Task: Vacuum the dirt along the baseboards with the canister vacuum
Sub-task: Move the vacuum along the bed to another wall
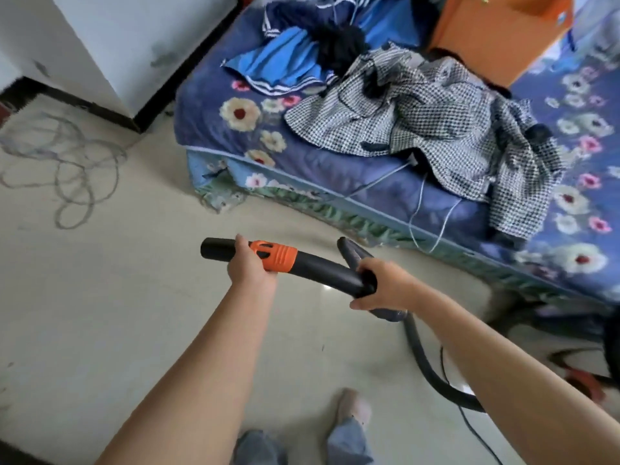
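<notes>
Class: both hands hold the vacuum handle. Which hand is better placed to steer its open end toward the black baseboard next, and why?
Left. The left hand grips beside the open end of the vacuum handle, nearer the baseboard; the right hand holds the rear bend by the hose.

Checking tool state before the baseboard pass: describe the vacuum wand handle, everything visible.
The wand handle is a curved black tube, plastic by its look, with an orange ribbed collar and an open end, no nozzle fitted. It is held level above the floor. The left hand grips it at the collar, the right hand the bend; a black hose trails down.
</notes>
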